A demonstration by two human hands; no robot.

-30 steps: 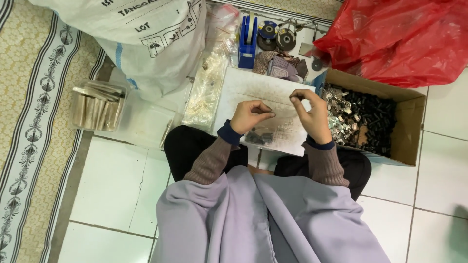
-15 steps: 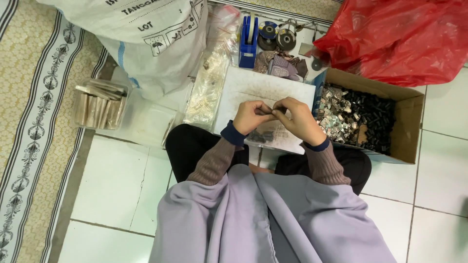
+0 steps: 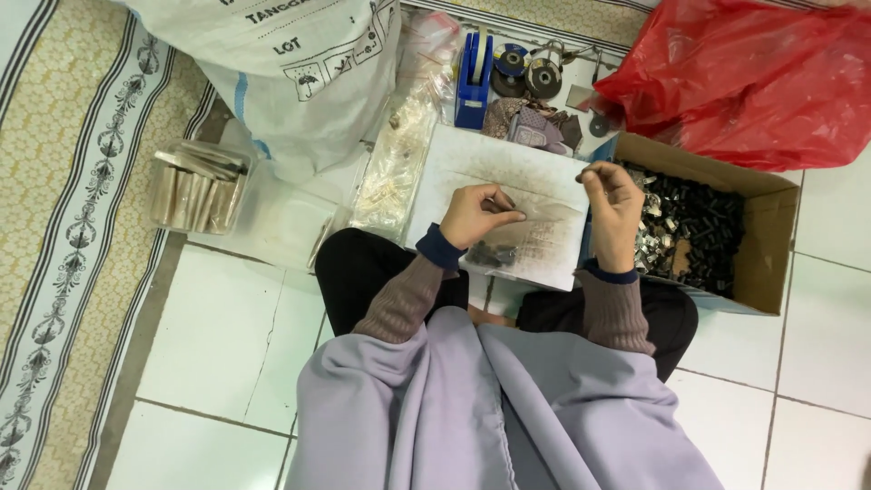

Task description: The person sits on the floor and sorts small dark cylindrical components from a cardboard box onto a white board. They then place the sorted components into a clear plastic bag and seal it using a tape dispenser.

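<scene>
Far out to the left of the left hand (image 3: 478, 214), a clear tub of flat tan pieces (image 3: 195, 186) stands at the rug's edge (image 3: 86, 236), with bare white tile (image 3: 231, 336) open between it and the person's knee. Up and left of that hand a big white sack (image 3: 299, 82) crowds the floor, and a clear bag of pale bits (image 3: 395, 168) lies just beside the white sheet (image 3: 535, 186).

The left hand hovers over that sheet, fingers curled and pinched on something too small to make out. Just below it a small dark heap (image 3: 493, 255) sits near the sheet's near edge.

The right hand (image 3: 614, 207) is held apart from the left, at the sheet's right edge, its fingertips pinched together; what they hold cannot be told. Beyond both hands stand a blue tape holder (image 3: 472, 77) and round reels (image 3: 529, 74).

Touching the right side of the right hand is the wall of a cardboard box (image 3: 771, 236) filled with small dark and shiny metal parts (image 3: 689, 227). A red plastic bag (image 3: 753, 77) lies beyond the box, and open tile lies to its right.
</scene>
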